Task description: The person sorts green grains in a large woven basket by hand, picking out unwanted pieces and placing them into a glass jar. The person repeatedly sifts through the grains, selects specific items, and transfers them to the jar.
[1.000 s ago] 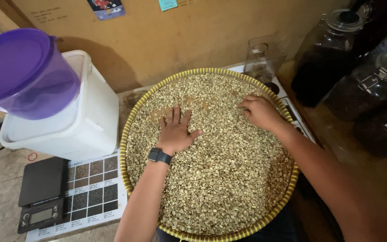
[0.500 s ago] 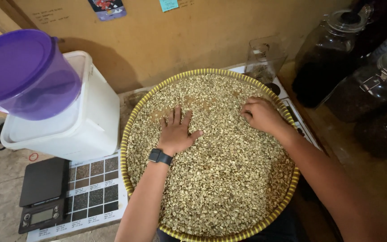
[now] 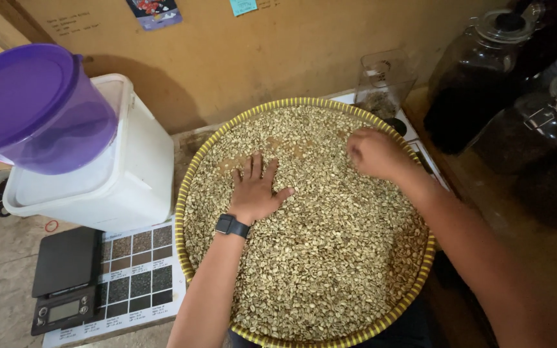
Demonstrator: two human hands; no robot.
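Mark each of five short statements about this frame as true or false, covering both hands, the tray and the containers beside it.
1. The left hand lies flat, fingers spread, on the pale green beans. True.
2. The right hand holds a metal scoop. False: it holds no tool; its curled fingers touch the beans.
3. The beans fill a round woven tray with a yellow rim. True.
4. The purple-lidded plastic tub sits on the tray. False: it rests atop the white plastic bin, left of the tray.
5. The black digital scale carries a heap of beans. False: its platform is bare.
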